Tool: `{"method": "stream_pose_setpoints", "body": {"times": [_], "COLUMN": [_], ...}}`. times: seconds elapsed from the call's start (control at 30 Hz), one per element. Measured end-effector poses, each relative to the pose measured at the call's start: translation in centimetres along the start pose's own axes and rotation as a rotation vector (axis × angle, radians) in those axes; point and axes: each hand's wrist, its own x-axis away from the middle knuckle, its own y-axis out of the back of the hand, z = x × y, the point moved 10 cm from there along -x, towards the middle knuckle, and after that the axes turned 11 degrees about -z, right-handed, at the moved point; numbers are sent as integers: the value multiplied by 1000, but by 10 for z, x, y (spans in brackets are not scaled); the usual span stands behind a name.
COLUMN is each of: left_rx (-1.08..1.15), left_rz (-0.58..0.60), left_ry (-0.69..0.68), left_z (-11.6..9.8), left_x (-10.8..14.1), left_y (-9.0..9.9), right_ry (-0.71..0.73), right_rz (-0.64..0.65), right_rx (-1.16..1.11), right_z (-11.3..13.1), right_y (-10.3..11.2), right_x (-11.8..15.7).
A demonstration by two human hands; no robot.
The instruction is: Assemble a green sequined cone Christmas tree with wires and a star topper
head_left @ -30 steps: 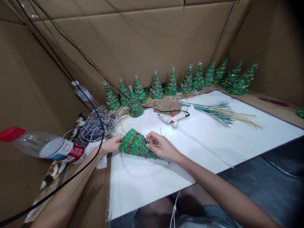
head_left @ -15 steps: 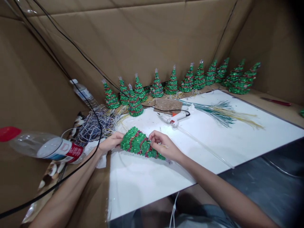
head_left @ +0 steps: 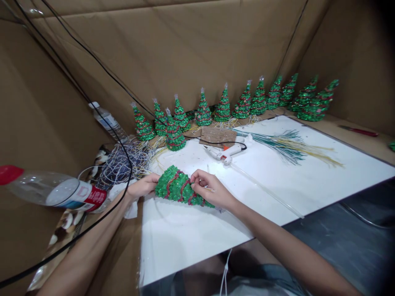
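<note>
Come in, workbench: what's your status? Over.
Left hand holding green tree, tipped sideways. Right hand pinching thin stick beside it. Black cable crossing before left forearm.

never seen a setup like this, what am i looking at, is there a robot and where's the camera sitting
There's no robot: these are a person's two bare hands, seen by a camera worn on the head, looking forward and down. The left hand holds a small glittery green tree by its wide end, tipped on its side. The right hand pinches a thin stick at the tree's side; what its tip does is hard to see. On the white board lie a glue gun, a long clear rod and green and yellow wires. More trees stand behind.
</note>
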Motion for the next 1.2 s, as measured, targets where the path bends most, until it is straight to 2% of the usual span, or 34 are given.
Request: {"method": "stream_pose_setpoints", "body": {"times": [0.17,0.3,0.67,0.8,0.93,1.2], "left_rx": [9,3,-34,-65,-110,-275], "left_rz": [37,71,100,52,-55,-219], "left_ry": [-2,-6,-59,-122,-189,-263], "left_z": [-1,-6,-28,-54,-83,-103], "left_x": [0,0,2,3,2,4], "left_y": [-3,-6,-13,-10,-4,-1], "right_ry": [-5,7,8,17,12,14], "right_rz": [-36,-12,7,-5,-7,16], "right_rx": [14,13,54,67,70,111], "right_z": [1,3,3,4,3,4], "right_y": [4,2,1,3,3,4], "right_x": [0,1,3,3,4,5]}}
